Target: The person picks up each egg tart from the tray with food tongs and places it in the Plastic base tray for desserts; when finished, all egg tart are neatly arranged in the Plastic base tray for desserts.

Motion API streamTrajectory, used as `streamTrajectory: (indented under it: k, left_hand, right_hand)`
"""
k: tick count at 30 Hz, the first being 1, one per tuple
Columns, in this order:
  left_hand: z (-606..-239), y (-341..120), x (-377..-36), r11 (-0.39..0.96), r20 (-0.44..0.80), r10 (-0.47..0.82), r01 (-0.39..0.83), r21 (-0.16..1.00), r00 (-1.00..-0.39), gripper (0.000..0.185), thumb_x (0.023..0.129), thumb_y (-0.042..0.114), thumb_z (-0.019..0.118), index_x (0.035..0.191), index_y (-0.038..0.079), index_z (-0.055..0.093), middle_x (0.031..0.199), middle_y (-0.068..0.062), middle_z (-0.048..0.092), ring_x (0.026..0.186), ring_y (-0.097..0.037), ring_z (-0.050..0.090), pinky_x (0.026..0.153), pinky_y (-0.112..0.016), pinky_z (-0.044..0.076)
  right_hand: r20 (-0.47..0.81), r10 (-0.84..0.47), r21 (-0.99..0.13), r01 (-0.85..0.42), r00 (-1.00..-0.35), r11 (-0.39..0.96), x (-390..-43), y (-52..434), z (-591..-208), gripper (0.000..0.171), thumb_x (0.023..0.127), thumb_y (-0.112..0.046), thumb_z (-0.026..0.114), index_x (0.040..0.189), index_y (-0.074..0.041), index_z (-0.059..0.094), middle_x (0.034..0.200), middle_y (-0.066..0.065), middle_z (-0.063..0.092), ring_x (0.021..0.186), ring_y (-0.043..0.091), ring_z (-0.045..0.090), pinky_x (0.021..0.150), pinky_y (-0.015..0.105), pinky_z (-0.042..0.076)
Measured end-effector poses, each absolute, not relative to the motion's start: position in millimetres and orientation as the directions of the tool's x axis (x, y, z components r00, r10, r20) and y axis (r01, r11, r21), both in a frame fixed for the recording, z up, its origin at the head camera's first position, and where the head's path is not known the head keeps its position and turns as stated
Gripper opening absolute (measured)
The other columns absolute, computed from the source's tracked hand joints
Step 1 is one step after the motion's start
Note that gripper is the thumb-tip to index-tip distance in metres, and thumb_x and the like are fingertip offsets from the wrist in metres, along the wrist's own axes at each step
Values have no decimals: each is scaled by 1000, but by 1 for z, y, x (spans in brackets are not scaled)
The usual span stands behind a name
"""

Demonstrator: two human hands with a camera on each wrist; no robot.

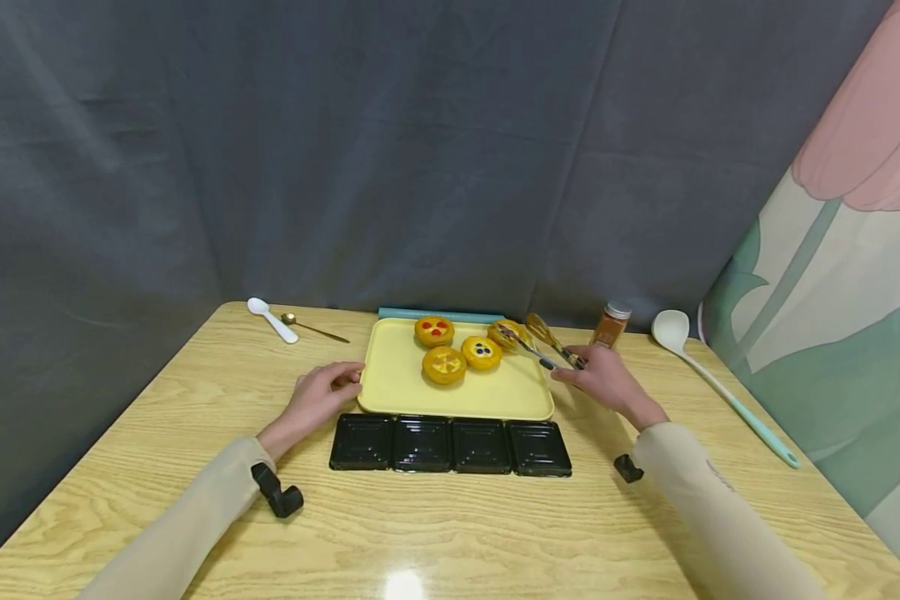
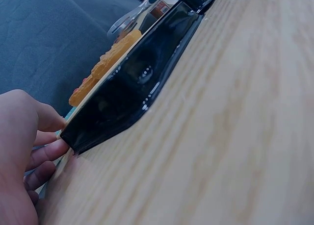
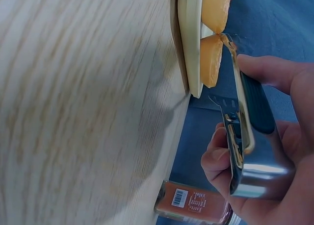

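Observation:
My right hand [image 1: 603, 379] holds metal food tongs [image 3: 265, 171] with dark grip pads, their arms spread apart. One tong tip lies over the rightmost tart [image 1: 504, 335] on the yellow tray [image 1: 390, 400]; the other stands out past the tray's right side. In the right wrist view that tip is close to the tart, and contact cannot be told. My left hand [image 1: 322, 393] pinches the tray's left edge between thumb and fingers. Also on the tray are a red-topped tart [image 1: 433, 331], a blueberry tart [image 1: 482, 353] and a tart with yellow pieces [image 1: 444, 366].
A row of black plastic trays [image 1: 422, 443] lies along the yellow tray's front. Beyond my right hand stands a spice jar [image 1: 610, 325]; farther right lies a long ladle [image 1: 708, 375]. A white spoon [image 1: 272, 320] and small gold spoon [image 1: 315, 327] lie back left. A curtain [image 1: 390, 150] hangs behind.

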State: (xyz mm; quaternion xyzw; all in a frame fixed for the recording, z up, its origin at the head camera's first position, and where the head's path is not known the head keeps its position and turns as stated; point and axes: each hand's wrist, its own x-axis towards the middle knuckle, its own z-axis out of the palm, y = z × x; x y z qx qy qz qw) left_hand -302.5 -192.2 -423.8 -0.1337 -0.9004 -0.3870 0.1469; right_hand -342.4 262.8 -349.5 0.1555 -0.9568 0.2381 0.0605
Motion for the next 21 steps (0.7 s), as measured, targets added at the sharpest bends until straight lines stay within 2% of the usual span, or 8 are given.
streamTrajectory:
  k: [6,13,21]
  left_hand:
    - [-423,-192,-302,667,370,126,355,655,-920,38,93,16,69,128,3,68,101,0,71,98,-25,65,98,-57,30]
    - [-423,-192,-302,672,369,126,353,651,-921,38,92,16,69,128,3,68,101,-1,70,98,-25,65,98,-57,31]
    - [-424,-192,-303,674,368,125,351,650,-921,38,92,16,69,128,4,68,101,0,71,99,-25,64,99,-56,32]
  right_hand:
    - [200,-294,-416,-352,-935,838,-345,260,-349,55,90,-27,75,129,10,63,89,9,64,74,23,50,67,36,40]
    - [214,-321,-391,-382,-923,837,-346,258,-349,46,90,-21,75,124,9,67,89,10,64,77,24,50,67,36,39]
    - [239,-333,-366,-402,-912,839,-345,257,-349,47,90,-20,74,126,10,66,94,15,65,81,26,51,71,38,42]
